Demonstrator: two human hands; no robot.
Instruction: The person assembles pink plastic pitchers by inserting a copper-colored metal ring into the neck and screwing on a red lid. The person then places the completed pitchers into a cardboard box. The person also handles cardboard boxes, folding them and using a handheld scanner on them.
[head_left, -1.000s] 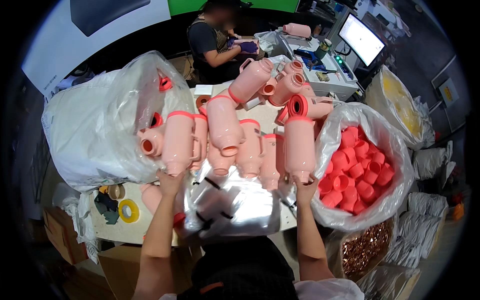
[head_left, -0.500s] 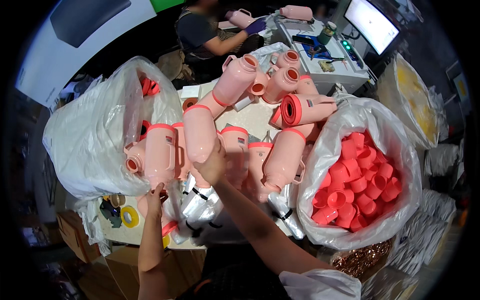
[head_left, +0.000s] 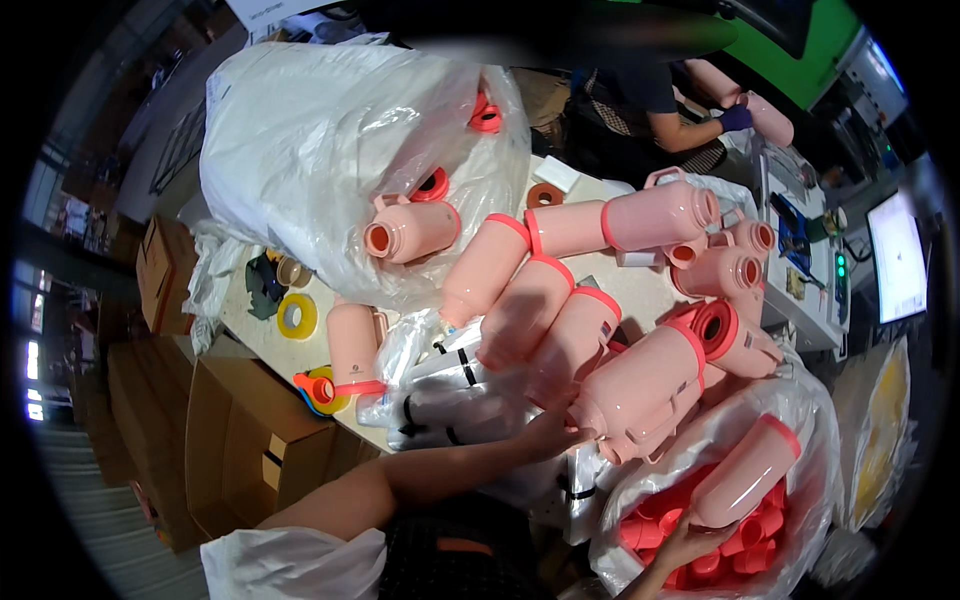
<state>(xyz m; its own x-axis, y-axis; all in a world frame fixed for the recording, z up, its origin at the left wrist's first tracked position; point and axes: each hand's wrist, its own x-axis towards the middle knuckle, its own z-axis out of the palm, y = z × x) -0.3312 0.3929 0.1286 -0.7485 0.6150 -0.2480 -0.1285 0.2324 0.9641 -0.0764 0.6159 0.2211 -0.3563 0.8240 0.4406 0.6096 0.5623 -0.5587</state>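
My left hand (head_left: 556,436) grips the narrow neck end of a pink thermos flask (head_left: 640,388), which lies tilted on other flasks at the table's right side. Over the bag of red plastic cups (head_left: 752,538), my right hand (head_left: 692,540) holds another pink flask (head_left: 745,480) by its lower end, the red-rimmed end pointing up and away. Beside the left-hand flask lie more pink flasks with red rims, such as one flask (head_left: 575,340). Part of my right hand's fingers is hidden behind its flask.
A big white plastic bag (head_left: 330,150) fills the far left. Silvery wrapped bundles (head_left: 440,390) lie along the near table edge. Yellow tape (head_left: 296,316) and an open carton (head_left: 235,430) are at left. A co-worker's gloved hand (head_left: 736,118) holds a flask at the back.
The view has swung, shifting the table leftward. My left hand has gone from a left-side flask to one at right. My right hand has left the middle flask and now holds one above the cups.
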